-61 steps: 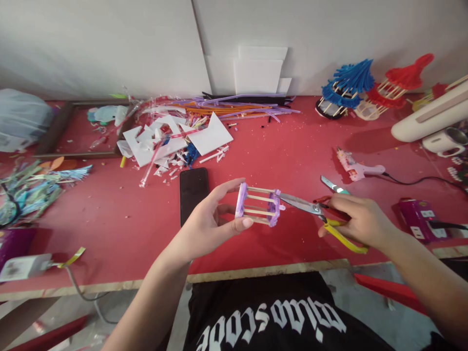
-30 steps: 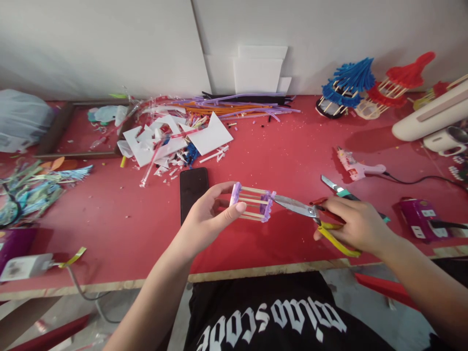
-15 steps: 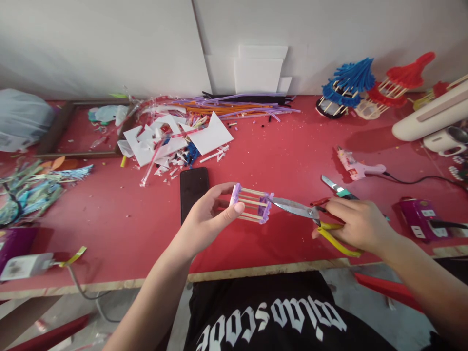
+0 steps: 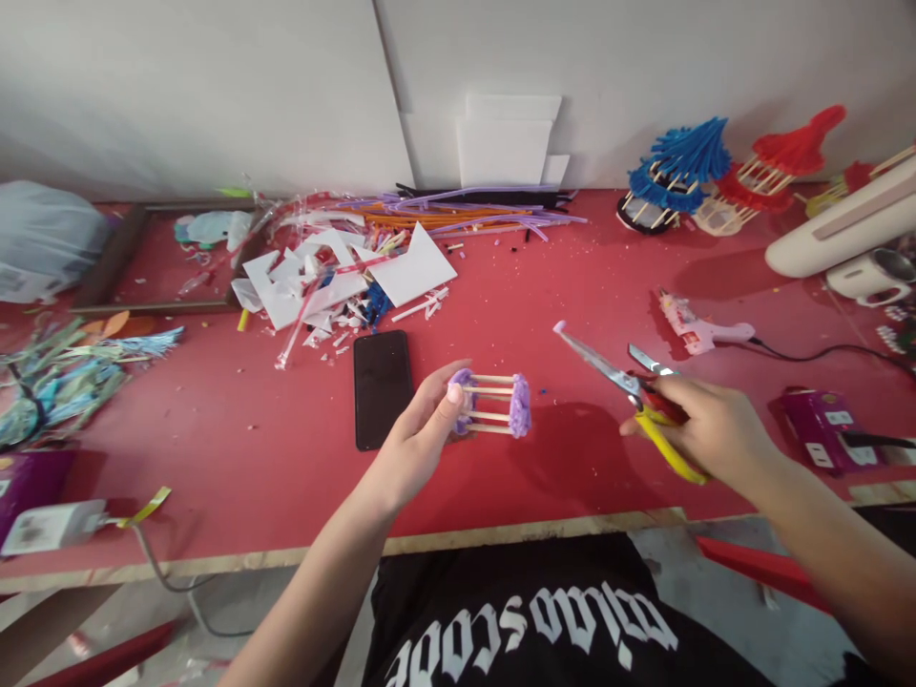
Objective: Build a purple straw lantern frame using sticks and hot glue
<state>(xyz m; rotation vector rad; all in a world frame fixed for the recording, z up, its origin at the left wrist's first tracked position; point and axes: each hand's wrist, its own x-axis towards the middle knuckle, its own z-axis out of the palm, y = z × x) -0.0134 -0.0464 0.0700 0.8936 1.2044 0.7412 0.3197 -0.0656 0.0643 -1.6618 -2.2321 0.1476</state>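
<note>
Between the thumb and fingers of my left hand (image 4: 419, 420) is a small cage-like craft frame (image 4: 492, 405). Its two ends are fuzzy purple, joined by several thin wooden sticks. It lies sideways above the red table, one purple end in my grip and the other facing right. My right hand (image 4: 705, 429) is wrapped round the yellow handles of a pair of scissors (image 4: 615, 377). The blades point up and left, apart from the frame, and a small pale purple scrap (image 4: 559, 327) sits at their tip. A black phone (image 4: 383, 386) lies just left of the frame.
Paper scraps (image 4: 415, 272) and purple and orange pipe cleaners (image 4: 458, 212) are heaped at the back. Near my right hand lie a utility knife (image 4: 648, 360) and a pink glue gun (image 4: 697, 324) with its cord. A blue craft tower (image 4: 669, 176) and a red one (image 4: 780, 176) stand back right.
The scissors have come away from the frame's right end, swinging up and right, with a scrap now at their tip. My left hand has turned the frame slightly.
</note>
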